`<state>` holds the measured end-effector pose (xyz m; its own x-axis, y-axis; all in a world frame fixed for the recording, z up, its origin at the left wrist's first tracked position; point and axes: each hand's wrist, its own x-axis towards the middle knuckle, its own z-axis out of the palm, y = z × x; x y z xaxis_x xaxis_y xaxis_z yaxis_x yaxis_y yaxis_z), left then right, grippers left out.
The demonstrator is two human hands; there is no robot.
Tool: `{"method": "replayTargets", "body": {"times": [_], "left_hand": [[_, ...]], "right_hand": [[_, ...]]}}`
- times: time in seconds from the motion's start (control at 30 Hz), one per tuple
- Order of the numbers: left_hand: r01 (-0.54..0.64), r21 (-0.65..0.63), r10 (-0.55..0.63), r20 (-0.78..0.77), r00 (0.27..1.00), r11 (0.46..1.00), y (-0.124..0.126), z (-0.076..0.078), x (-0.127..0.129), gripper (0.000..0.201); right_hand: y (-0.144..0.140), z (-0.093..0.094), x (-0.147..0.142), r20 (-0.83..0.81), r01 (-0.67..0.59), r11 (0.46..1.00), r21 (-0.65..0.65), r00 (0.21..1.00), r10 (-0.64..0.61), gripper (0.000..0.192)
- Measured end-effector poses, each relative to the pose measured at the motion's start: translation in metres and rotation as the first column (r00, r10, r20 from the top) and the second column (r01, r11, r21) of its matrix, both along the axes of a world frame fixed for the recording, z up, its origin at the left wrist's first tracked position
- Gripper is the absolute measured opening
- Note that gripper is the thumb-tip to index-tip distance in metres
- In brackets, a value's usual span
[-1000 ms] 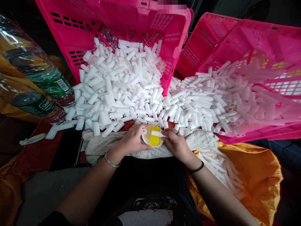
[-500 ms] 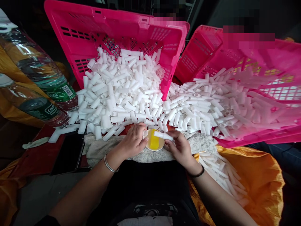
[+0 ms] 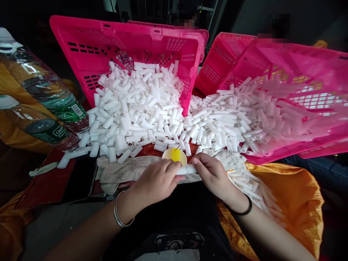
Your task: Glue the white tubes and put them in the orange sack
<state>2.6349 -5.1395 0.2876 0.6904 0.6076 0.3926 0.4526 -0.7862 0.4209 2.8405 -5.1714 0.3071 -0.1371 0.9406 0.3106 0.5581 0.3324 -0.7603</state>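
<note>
My left hand and my right hand meet over my lap and together grip a white plastic tube held level between them. Just beyond the fingers a small white cup with yellow liquid stands on a grey towel. A thin stick leans in the cup. Heaps of short white tubes spill from a tilted pink crate on the left. More white tubes spill from a second pink crate on the right.
Two clear water bottles lie at the left. A dark flat object lies beside the towel. An orange cloth at my right holds several finished tubes. A third pink crate stands behind.
Both hands drew back from the cup toward my body. The tube in the right hand has been joined to the left hand's piece and both hands now hold it level.
</note>
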Motion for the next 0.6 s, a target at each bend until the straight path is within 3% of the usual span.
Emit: {"method": "replayTargets", "body": {"times": [0.07, 0.13, 0.23, 0.3, 0.33, 0.43, 0.47, 0.5, 0.53, 0.6], "left_hand": [[0.090, -0.302, -0.061, 0.103, 0.993, 0.949, -0.014, 0.002, 0.009, 0.017], [0.117, -0.440, -0.051, 0.159, 0.986, 0.890, -0.027, 0.000, 0.018, 0.015], [0.054, -0.340, -0.007, 0.139, 0.990, 0.939, -0.041, -0.009, 0.031, 0.015], [0.087, -0.362, -0.034, 0.148, 0.988, 0.928, -0.049, -0.014, 0.039, 0.016], [0.129, -0.447, -0.061, 0.164, 0.985, 0.885, -0.052, -0.014, 0.043, 0.016], [0.244, -0.751, -0.161, 0.184, 0.970, 0.614, -0.059, -0.008, 0.045, 0.023], [0.269, -0.786, -0.218, 0.174, 0.960, 0.557, -0.059, -0.005, 0.041, 0.025], [0.292, -0.772, -0.271, 0.160, 0.949, 0.564, -0.056, -0.003, 0.034, 0.024], [0.298, -0.713, -0.288, 0.139, 0.948, 0.635, -0.049, -0.002, 0.025, 0.026], [0.205, -0.462, -0.179, 0.099, 0.979, 0.863, -0.026, -0.005, -0.002, 0.042]], "right_hand": [[-0.007, -0.001, -0.001, 0.082, 0.017, 0.981, 0.195, 0.996, -0.033, 0.036], [-0.017, -0.005, -0.002, 0.091, 0.055, 0.957, 0.286, 0.992, -0.084, 0.037], [-0.035, -0.012, -0.005, 0.029, 0.222, 0.957, 0.188, 0.973, -0.231, 0.037], [-0.046, -0.014, -0.007, 0.057, 0.266, 0.947, 0.182, 0.958, -0.280, 0.034], [-0.051, -0.014, -0.007, 0.083, 0.254, 0.942, 0.217, 0.957, -0.277, 0.031], [-0.066, -0.010, 0.003, 0.163, 0.097, 0.938, 0.333, 0.974, -0.158, 0.023], [-0.072, -0.008, 0.012, 0.197, 0.027, 0.941, 0.337, 0.975, -0.099, 0.021], [-0.078, -0.005, 0.025, 0.234, -0.007, 0.946, 0.324, 0.970, -0.073, 0.020], [-0.084, -0.003, 0.043, 0.283, -0.002, 0.957, 0.290, 0.955, -0.084, 0.020], [-0.093, 0.002, 0.085, 0.415, 0.153, 0.968, 0.198, 0.882, -0.224, 0.022]]}}
